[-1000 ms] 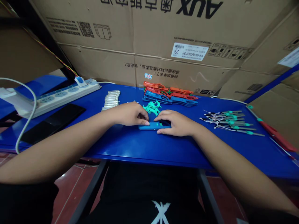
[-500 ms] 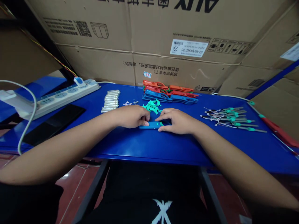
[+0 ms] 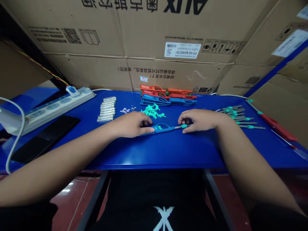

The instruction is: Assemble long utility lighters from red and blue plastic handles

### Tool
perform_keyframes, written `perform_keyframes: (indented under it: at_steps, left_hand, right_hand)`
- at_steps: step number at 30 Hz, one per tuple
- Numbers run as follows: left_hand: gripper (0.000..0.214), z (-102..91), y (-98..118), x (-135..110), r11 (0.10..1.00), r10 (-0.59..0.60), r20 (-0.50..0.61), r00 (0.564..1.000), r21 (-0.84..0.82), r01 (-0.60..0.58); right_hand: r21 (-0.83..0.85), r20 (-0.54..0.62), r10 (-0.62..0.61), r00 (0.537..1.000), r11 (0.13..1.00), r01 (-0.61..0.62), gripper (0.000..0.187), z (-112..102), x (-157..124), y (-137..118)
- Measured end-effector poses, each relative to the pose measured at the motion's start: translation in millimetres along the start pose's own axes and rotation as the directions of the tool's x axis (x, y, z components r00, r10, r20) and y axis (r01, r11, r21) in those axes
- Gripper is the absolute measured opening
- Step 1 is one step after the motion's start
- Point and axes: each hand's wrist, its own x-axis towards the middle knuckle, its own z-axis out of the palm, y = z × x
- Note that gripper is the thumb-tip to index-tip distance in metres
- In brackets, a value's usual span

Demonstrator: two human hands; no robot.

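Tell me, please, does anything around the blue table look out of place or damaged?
The brown cardboard sheet behind the blue table stands upside down: its black printed lettering is inverted. I see nothing clearly spilled or damaged.

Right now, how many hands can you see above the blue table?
2. The left hand holds the blue shell; the right hand is at the metal rod with a green collar.

The long blue case [image 3: 157, 131] lies sideways, with a long hole through it and a little green piece [image 3: 159, 127] by the hole's left end. Its own left end is hidden. A thin metal rod [image 3: 178, 127] with a green collar [image 3: 184, 126] meets its skinny right end. You can't tell if it goes in.
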Motion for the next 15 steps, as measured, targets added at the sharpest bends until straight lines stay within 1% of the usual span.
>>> perform_keyframes:
  at_steps: [1,3,5,8,10,12,13,15]
  left_hand:
    - [0.043,3.1,2.9,1.6,1.000,-0.001,-0.009,1.000,0.002,0.001]
    - [0.043,8.8,7.1,4.9,1.000,0.010,-0.022,1.000,-0.021,-0.010]
    - [0.038,12.7,9.7,7.2,0.998,0.014,-0.030,0.999,-0.061,-0.016]
    - [0.031,14.6,12.1,7.7,0.997,-0.002,-0.050,0.999,-0.075,-0.002]
    - [0.026,14.9,13.8,6.2,0.997,0.031,-0.075,0.997,-0.068,-0.036]
    - [0.024,15.7,15.9,3.7,0.994,0.101,-0.154,0.983,-0.025,-0.107]
    - [0.025,16.4,16.9,2.1,0.991,0.134,-0.210,0.968,0.027,-0.131]
    - [0.028,17.7,18.8,-1.1,0.977,0.184,-0.318,0.930,0.166,-0.137]
  right_hand:
    - [-0.010,0.003,0.021,1.000,1.000,-0.021,0.030,0.0,-0.3,0.0]
    - [-0.030,0.009,0.052,0.999,0.998,-0.052,0.023,-0.4,-0.8,-0.3]
    - [-0.053,0.008,0.036,0.999,0.998,-0.035,0.016,-0.4,-0.5,-2.1]
    - [-0.098,-0.048,-0.075,0.996,0.993,0.070,0.015,2.2,2.7,-10.0]
    - [-0.123,-0.116,-0.171,0.978,0.980,0.157,0.017,5.6,6.2,-17.1]
    - [-0.152,-0.181,-0.243,0.953,0.964,0.217,0.021,9.4,9.9,-23.2]
    - [-0.177,-0.209,-0.270,0.940,0.956,0.235,0.022,11.1,11.6,-25.5]
    - [-0.240,-0.273,-0.320,0.907,0.936,0.257,0.025,13.8,14.7,-28.4]
